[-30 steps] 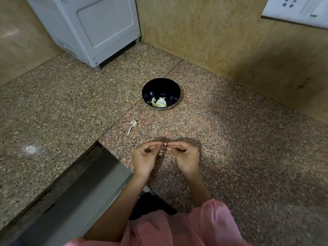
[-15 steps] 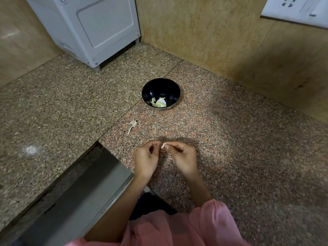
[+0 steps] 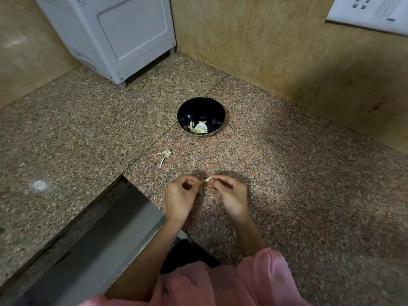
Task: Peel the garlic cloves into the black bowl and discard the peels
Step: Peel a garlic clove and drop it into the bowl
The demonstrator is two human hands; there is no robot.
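Pulled slightly apart compared with a second ago: left hand, fingers curled, now just clear of the garlic clove; whether pinching a peel, cannot tell. Clove pinched in right hand fingertips, mid-frame, well below the black bowl. Likely skin coming off. Lying almost across the frame, free tip pointing left.

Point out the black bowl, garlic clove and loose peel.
black bowl (image 3: 197, 108), head view, bare inner wall
garlic clove (image 3: 208, 179), head view, exposed tip
loose peel (image 3: 167, 153), head view, thicker end
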